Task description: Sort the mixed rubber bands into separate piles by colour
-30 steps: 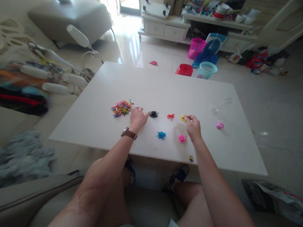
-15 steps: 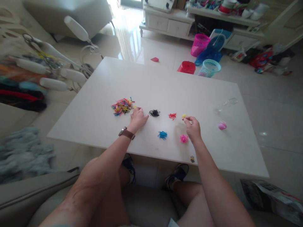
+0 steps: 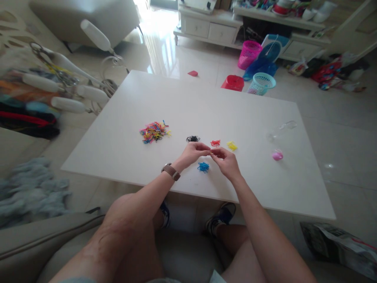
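Note:
My left hand (image 3: 193,153) and my right hand (image 3: 227,161) meet fingertip to fingertip above the table. Both are closed in a pinch, with a tiny yellowish rubber band (image 3: 211,153) just showing between them. Just beyond my left hand lies a partly covered pile of black rubber bands (image 3: 193,138). Red bands (image 3: 215,143) and yellow bands (image 3: 232,146) lie past my right hand. Blue bands (image 3: 203,167) sit nearer me, below the fingertips. A mixed multicoloured heap (image 3: 154,131) is off to the left. My right hand and forearm hide the pink pile.
The white table (image 3: 141,98) spans the view. At its right side are a pink, round object (image 3: 277,155) and a clear plastic item (image 3: 287,125). Beyond the far edge stand a red stool-like object (image 3: 233,83) and a light-blue basket (image 3: 263,81).
My left hand has left the mixed heap and moved right. My right hand has moved left from the yellow pile, so the two now meet. The yellow pile shows more fully.

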Action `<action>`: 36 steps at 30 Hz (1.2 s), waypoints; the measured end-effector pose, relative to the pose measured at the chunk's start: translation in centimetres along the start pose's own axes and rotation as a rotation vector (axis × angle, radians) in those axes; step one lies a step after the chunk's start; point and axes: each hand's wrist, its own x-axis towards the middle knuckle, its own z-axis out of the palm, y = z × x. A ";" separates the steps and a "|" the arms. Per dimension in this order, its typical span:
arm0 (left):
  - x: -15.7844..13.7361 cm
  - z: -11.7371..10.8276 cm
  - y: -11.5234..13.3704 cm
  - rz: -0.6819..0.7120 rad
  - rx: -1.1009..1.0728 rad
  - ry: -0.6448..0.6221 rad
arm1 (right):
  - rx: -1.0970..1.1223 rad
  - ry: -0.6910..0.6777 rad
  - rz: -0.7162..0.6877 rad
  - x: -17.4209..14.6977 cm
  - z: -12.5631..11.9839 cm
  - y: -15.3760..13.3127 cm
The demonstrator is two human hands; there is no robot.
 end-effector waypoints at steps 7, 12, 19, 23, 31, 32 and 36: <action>0.2 0.0 -0.4 -0.005 -0.079 -0.020 | -0.041 0.037 -0.014 -0.2 0.4 -0.1; 0.7 -1.3 0.1 0.005 0.024 0.055 | -0.072 0.248 0.016 0.6 -1.0 1.3; 1.3 -5.9 1.4 0.016 0.685 0.490 | 0.093 0.600 0.217 2.3 -5.3 6.3; 0.8 -5.7 1.5 -0.124 0.949 0.542 | 0.194 0.639 0.235 2.7 -5.4 7.6; 0.4 -5.3 0.7 -0.350 1.087 0.499 | 0.117 0.549 0.213 2.8 -5.0 6.2; 0.5 -5.6 0.6 -0.360 1.087 0.494 | 0.103 0.536 0.205 2.8 -4.9 6.0; 0.6 -6.2 0.6 -0.367 1.079 0.479 | 0.082 0.513 0.206 2.6 -4.6 5.4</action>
